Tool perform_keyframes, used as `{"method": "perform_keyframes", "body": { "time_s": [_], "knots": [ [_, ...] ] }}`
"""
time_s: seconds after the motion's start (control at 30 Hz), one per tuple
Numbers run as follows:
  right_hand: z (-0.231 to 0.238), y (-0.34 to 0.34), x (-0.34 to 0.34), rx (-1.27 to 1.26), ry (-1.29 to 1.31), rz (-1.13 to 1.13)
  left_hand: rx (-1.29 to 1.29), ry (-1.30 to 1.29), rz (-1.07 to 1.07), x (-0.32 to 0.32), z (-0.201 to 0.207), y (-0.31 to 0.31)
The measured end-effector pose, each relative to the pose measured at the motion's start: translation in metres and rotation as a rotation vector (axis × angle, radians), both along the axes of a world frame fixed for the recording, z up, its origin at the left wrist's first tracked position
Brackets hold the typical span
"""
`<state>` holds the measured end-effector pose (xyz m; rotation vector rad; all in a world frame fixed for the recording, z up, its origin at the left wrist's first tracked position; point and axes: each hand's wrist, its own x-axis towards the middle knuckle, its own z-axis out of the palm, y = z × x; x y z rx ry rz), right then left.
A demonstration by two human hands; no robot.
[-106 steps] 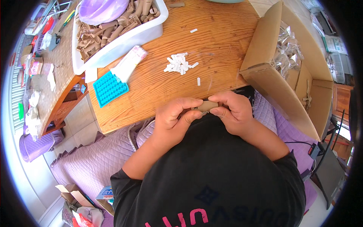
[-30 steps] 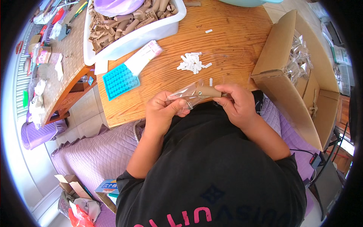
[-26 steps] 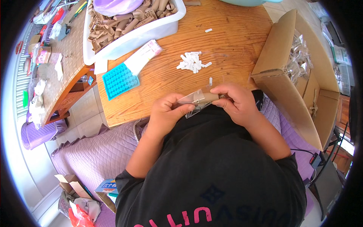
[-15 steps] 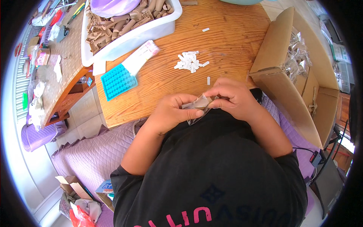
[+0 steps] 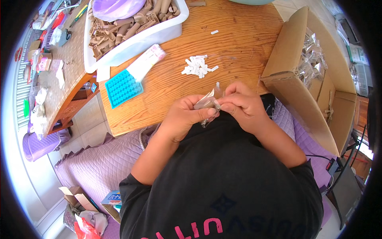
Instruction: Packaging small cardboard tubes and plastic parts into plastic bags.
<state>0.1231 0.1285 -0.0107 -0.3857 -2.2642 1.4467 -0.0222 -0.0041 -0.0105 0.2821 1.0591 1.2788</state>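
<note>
Plastic wrapping (image 5: 204, 104) sits pinched in both hands (image 5: 182, 118) (image 5: 246, 108), their fingers (image 5: 236, 88) curled inward.

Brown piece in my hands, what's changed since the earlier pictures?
The brown piece, bare at first, is now in a clear bag. The left hand holds the bagged piece; the right hand let go of it and pinches the bag's edge. The white strips stayed put.

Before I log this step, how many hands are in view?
2: the left hand, holding the clear wrapper, and the right hand, fingers pinched at the wrapper's right side. Some fingertips are hidden; no other hand shows.
</note>
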Motion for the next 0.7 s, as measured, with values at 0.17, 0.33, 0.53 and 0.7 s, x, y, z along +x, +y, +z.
{"method": "perform_keyframes", "body": {
  "time_s": [0.17,0.33,0.53,0.7],
  "knots": [
    [-0.002,-0.006,-0.001,-0.063,0.074,-0.009,0.016,-0.058,0.151,0.004,-0.005,0.003],
    [-0.004,-0.003,0.002,-0.414,-0.080,-0.048,0.000,0.066,0.226,0.016,-0.002,0.004],
    [0.011,0.002,0.005,-0.381,-0.192,0.035,0.092,0.136,0.236,0.013,-0.001,0.004],
    [0.011,-0.004,-0.003,-0.739,0.011,-0.060,0.135,0.165,0.249,0.014,0.004,0.005]
  ]
}}
